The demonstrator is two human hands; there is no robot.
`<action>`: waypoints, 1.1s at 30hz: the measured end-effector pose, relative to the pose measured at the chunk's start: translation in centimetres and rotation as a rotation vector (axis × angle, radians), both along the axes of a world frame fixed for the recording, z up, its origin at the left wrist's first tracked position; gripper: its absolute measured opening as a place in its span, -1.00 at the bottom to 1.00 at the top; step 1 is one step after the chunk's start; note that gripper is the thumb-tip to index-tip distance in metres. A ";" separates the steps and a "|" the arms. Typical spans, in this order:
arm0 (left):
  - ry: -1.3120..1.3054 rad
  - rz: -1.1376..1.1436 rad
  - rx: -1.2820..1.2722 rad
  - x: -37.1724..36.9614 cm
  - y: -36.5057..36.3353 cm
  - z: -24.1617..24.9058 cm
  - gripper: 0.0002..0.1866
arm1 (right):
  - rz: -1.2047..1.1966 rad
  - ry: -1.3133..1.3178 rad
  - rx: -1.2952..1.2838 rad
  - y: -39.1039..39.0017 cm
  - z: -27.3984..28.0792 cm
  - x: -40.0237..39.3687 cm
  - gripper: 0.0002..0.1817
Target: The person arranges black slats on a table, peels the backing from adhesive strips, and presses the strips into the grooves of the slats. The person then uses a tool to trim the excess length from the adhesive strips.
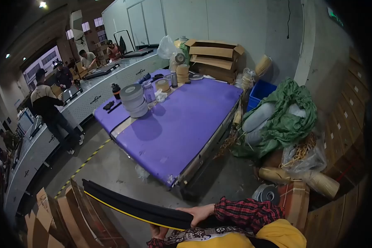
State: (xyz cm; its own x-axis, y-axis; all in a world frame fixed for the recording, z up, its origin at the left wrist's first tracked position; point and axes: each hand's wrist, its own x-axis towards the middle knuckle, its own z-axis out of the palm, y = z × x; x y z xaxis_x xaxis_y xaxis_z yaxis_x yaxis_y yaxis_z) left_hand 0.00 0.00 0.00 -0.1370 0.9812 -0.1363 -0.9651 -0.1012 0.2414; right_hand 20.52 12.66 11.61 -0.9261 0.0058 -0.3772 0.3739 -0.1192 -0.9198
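A long black strip (130,203) with a yellow lower edge runs from the lower left to my body, slightly curved by the lens. Near its right end my right hand (201,212) grips it from above, the thumb lying along the dark surface. My left hand (158,232) holds its lower edge from underneath, with most fingers hidden behind it. Both cuffs are red-and-black plaid. Beyond the strip stands a table with a purple cover (169,136), apart from my hands.
Tape rolls (133,101), bottles and small tools stand on the table's far side. Open cartons (76,219) are at lower left. A green sack (285,111), a blue bin (260,94) and stacked boxes (343,124) line the right. People work along a conveyor (111,84).
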 end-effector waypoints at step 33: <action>-0.146 0.280 -0.234 21.0 85.8 -1.5 -0.51 | 0.459 -0.438 0.589 102.2 -7.4 -0.3 -0.31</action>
State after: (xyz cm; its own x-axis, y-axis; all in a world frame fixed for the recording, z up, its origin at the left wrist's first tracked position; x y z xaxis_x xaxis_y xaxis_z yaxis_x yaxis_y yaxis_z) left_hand 21.04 85.79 -1.55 -0.3577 0.8486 -0.3898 -0.9338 -0.3239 0.1518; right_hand 20.23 114.88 4.22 -0.6564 -0.0261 -0.7540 0.6037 0.5812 -0.5457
